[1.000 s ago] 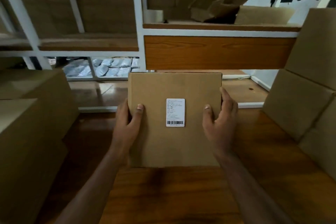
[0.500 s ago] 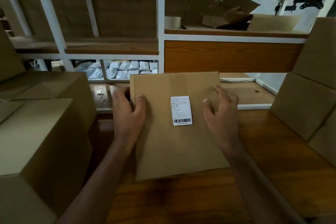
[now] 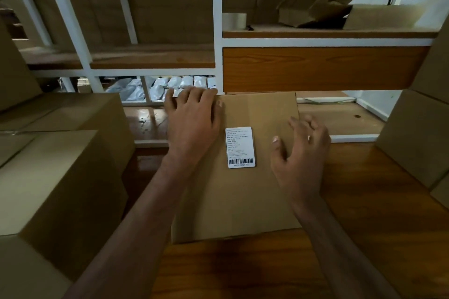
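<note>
Left hand (image 3: 194,126): It lies on the far left corner of the flat box (image 3: 243,196). The fingers are spread and reach just past the far edge, and the thumb is on top. I cannot tell if the fingertips hook down over that edge.
Right hand (image 3: 301,153): It is open and loose over the right side of the box, fingers apart. The thumb seems to touch the top. The other fingers look a bit lifted.
Why held so: I think the left hand keeps the corner steady, and the right hand looks free to slide or turn the box.
Flat box: It is in the middle of the wooden table (image 3: 364,201), with its near edge down on the wood. I cannot tell if the far end rests on anything.
Label (image 3: 240,147): This white sticker with a bar code faces up between the two hands. Nothing covers it, so it can be read.
Left side: Big brown boxes (image 3: 60,177) stand near, with only a dark gap between them and the flat box — a tight fit.
Right side: More big boxes (image 3: 418,138) stand well apart from it, with bare wood between — the best room to move.
Back: The white shelf frame (image 3: 217,31) stands close behind the far edge. Past it are white bags (image 3: 158,90), a tape roll (image 3: 234,21) and torn cardboard (image 3: 318,2).
Front: There is bare table toward the person.
</note>
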Tool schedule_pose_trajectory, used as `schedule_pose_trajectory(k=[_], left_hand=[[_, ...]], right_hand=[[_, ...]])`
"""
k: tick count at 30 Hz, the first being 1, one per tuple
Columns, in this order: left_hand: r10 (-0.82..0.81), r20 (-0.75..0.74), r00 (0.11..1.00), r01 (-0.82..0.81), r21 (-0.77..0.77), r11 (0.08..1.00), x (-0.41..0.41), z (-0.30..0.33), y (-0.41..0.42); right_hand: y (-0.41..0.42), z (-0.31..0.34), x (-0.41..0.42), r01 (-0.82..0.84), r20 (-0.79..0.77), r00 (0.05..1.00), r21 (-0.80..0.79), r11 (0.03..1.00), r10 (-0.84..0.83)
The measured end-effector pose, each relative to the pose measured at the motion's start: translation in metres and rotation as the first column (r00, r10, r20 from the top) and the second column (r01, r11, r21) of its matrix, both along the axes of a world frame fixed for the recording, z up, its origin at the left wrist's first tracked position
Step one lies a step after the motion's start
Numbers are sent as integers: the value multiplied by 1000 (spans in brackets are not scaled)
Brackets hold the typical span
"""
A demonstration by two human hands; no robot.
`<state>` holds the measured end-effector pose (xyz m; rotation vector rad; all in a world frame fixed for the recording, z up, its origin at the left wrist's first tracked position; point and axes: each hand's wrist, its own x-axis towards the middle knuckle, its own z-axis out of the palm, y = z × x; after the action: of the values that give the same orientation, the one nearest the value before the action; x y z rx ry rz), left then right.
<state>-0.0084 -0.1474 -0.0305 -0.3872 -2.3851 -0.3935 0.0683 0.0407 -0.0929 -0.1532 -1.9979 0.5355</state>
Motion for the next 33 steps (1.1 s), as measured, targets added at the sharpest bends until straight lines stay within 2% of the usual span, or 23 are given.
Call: schedule_pose_trajectory(k=[2,4,6,8,15,23,33], left_hand=[[14,-4,1000,-14,-7,1000,-1,-1,-1],[18,1,1000,-18,-17,1000,-2,-1,-1],[14,-1,1000,-14,-20,1000,-3,0,0],[12,-9,1000,-12,-17,1000,-3,0,-1],[20,-55,998,-21,-20,1000,3,-3,-1],[0,-46,999,-1,-25,1000,9,-6,-4],[9,-24,1000,-9,-36,999,9,-7,-5]], right_hand=[[-1,0,1,-33,-79,996,28,999,36],[-6,0,5,-131,-106,985,82,988,139],[-12,1,8,-254,-55,963,137,958,263],[-17,5,9,-311,21,950,159,937,312],[-26,18,-6,-250,173,959,153,956,223],[-25,14,1,-234,130,966,85,968,222],[-24,13,6,-300,98,949,-6,954,299]])
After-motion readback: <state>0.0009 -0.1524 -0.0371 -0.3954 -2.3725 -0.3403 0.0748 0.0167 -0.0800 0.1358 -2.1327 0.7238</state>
